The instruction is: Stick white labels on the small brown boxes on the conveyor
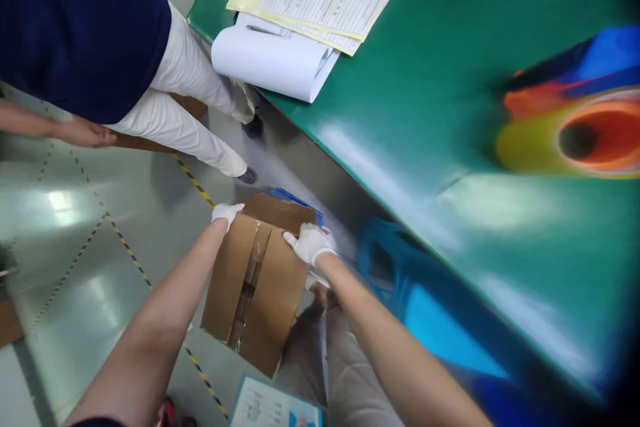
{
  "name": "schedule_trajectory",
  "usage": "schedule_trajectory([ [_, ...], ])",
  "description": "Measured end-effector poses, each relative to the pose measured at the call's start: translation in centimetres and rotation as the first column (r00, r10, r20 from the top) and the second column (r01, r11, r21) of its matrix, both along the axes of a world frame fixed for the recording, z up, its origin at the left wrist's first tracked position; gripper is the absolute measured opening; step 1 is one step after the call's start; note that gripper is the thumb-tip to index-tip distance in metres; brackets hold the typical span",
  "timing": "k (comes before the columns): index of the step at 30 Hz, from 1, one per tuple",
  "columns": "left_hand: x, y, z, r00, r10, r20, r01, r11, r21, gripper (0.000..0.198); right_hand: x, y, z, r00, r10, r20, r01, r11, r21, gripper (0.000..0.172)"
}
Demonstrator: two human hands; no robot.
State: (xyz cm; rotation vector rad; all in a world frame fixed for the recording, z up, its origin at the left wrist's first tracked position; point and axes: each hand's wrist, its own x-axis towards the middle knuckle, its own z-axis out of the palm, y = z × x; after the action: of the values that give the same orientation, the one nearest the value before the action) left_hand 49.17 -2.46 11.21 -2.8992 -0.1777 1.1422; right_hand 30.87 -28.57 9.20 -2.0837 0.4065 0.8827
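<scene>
A brown cardboard box [280,287] is held tilted in front of my legs, between my two white-gloved hands. Along its near face runs a gap between two flaps, with torn clear tape at the edges. My left hand [228,212] grips the far left edge, its fingers partly hidden behind the cardboard. At the far right edge, my right hand [311,242] is closed over the side, thumb lying on the near face. Something blue [295,201] shows just behind the box; what it is I cannot make out.
A green-topped table [430,80] fills the right, bearing papers [320,0] and rolls of coloured tape [575,127]. Under its edge stands a blue stool [430,320]. Another person [190,127] stands at upper left, near floor boxes. Yellow-black tape lines [130,253] mark the floor.
</scene>
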Motion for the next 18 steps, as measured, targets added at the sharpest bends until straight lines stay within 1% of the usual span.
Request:
schedule_trajectory([
  [1,0.3,-0.2,0.0,1.000,-0.011,-0.018,0.011,1.000,0.017,0.049,-0.2,0.0,0.2,1.000,0.015,0.016,-0.015,1.000,0.004,0.051],
  [3,0.3,-0.8,0.4,0.996,-0.079,-0.044,0.079,0.997,0.009,0.043,-0.2,-0.1,0.5,0.998,0.048,0.051,-0.049,0.999,0.012,0.052],
  [6,-0.7,-1.9,1.4,0.970,-0.234,-0.059,0.227,0.968,-0.105,0.039,0.1,-0.7,0.6,0.989,0.101,0.109,-0.103,0.994,0.019,0.051],
  [8,-1.4,-2.0,1.6,0.953,-0.298,-0.049,0.286,0.943,-0.171,0.040,0.1,-1.2,0.6,0.982,0.133,0.137,-0.135,0.991,0.011,0.049],
  [10,-1.8,-1.4,1.4,0.951,-0.309,0.007,0.306,0.937,-0.167,0.046,0.4,-0.9,0.8,0.976,0.162,0.146,-0.162,0.987,-0.013,0.046],
  [12,-2.0,-0.3,0.6,0.953,-0.288,0.097,0.298,0.948,-0.109,0.056,1.8,1.0,1.2,0.974,0.180,0.135,-0.173,0.983,-0.063,0.045],
  [14,-2.3,0.8,-0.3,0.949,-0.264,0.171,0.277,0.959,-0.054,0.062,4.4,4.5,1.7,0.971,0.207,0.121,-0.194,0.975,-0.109,0.048],
  [16,-2.5,1.5,-1.0,0.946,-0.252,0.203,0.263,0.964,-0.032,0.065,7.5,8.2,2.0,0.953,0.273,0.132,-0.260,0.960,-0.104,0.049],
  [17,-2.5,1.6,-1.2,0.946,-0.248,0.207,0.260,0.965,-0.031,0.065,8.6,9.6,2.0,0.947,0.287,0.143,-0.275,0.956,-0.097,0.050],
  [18,-2.5,1.5,-1.3,0.948,-0.245,0.205,0.257,0.966,-0.034,0.065,9.3,10.3,2.0,0.941,0.304,0.151,-0.293,0.952,-0.092,0.052],
])
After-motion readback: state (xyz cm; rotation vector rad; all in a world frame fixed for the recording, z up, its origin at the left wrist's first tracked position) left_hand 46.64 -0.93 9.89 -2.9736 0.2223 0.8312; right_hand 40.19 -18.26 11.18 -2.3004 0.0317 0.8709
